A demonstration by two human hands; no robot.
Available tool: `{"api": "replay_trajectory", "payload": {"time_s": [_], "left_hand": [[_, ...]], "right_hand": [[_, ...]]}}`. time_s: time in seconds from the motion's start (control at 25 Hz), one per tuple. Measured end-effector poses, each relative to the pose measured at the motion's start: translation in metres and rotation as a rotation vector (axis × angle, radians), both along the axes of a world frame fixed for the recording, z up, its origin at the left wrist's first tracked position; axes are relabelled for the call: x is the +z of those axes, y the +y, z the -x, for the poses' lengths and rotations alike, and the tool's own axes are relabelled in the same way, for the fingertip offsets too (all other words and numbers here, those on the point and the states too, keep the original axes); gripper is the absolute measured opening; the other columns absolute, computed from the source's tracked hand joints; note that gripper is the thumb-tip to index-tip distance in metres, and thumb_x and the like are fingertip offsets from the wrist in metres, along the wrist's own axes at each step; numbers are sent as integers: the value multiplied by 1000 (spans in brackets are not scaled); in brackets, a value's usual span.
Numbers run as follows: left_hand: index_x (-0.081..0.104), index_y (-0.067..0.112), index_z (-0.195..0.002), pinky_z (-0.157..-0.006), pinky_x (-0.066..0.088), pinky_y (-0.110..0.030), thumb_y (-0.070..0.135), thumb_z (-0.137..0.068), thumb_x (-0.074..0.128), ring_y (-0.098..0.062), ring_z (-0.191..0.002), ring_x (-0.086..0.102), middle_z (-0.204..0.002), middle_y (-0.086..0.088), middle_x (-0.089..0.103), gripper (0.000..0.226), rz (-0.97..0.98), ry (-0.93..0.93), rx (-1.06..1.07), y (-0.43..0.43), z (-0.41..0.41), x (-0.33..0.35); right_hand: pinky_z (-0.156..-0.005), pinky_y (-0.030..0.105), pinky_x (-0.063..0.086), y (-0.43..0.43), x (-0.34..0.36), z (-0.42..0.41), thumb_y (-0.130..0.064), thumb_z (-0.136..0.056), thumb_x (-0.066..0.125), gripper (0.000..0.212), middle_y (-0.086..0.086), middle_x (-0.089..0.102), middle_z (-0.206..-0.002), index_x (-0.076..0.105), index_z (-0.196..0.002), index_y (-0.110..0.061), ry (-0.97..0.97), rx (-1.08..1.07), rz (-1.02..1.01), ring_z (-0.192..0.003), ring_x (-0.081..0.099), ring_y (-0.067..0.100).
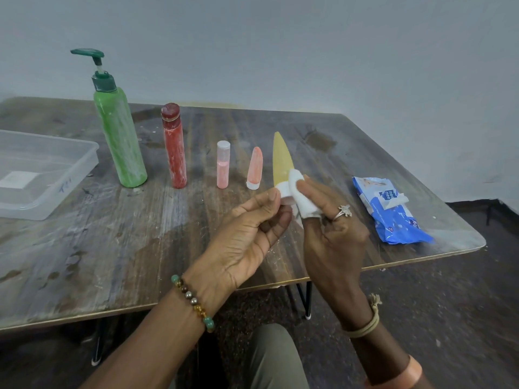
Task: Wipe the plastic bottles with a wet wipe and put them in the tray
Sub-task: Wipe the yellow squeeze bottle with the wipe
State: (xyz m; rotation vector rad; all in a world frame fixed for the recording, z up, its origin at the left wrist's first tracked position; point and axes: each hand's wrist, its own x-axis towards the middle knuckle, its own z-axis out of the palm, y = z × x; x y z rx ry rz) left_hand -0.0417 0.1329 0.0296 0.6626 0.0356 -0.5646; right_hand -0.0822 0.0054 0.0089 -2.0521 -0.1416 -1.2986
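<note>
Five plastic bottles, I count. Which one is being worked on?

The yellow tapered plastic bottle [282, 158], the one nearest 3 o'clock in the row. It is at 12 o'clock from the hands, its base hidden by them.

How do the hands stand?

The left hand [247, 234] pinches the bottle's broad base between thumb and fingertips. The right hand [334, 234] has a white wet wipe [302, 197] wrapped over its forefinger and presses it against the bottle's lower flank. So both are closed on something.

And the long axis?

It runs from 6 to 12 o'clock, base at the hands and pointed tip away toward the wall.

Where must it go?

Into the clear plastic tray [87, 161], at about 9 to 10 o'clock from the hands and well apart from them across the worn wooden surface [140, 248]. None of the five is in it yet. The left hand is the nearer one and already has the bottle, so I judge the carry suits it.

Anything between?

Four upright bottles stand from 10 to 12 o'clock. The tall green pump bottle [118, 136] is nearest the tray, then come the red cylindrical bottle [174, 150], the small pink bottle [223, 167] and the short coral tapered bottle [255, 169]. A sweep toward 9 o'clock on their near side should miss them, I think. A blue wet-wipe pack [393, 211] lies at 3 o'clock.
</note>
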Motion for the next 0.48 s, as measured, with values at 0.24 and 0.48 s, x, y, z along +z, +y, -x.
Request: {"api": "replay_trajectory", "payload": {"time_s": [0.24, 0.48], "left_hand": [[72, 0, -110, -88, 58, -33, 20, -81, 69, -21, -100, 68, -109, -15, 72, 35, 8, -1, -60, 2, 3, 5], [80, 6, -86, -78, 59, -24, 11, -75, 68, -12, -76, 70, -88, -9, 74, 17, 48, 18, -80, 3, 2, 0]], "right_hand": [[-99, 25, 48, 3, -6, 3, 16, -81, 68, 41, 9, 64, -125, 69, -112, -10, -5, 7, 166, -117, 62, 18], [-100, 29, 50, 13, 4, 9, 10, -87, 63, 33, 2, 68, -121, 71, -110, -12, 110, 169, -267, -115, 63, 9]]}}
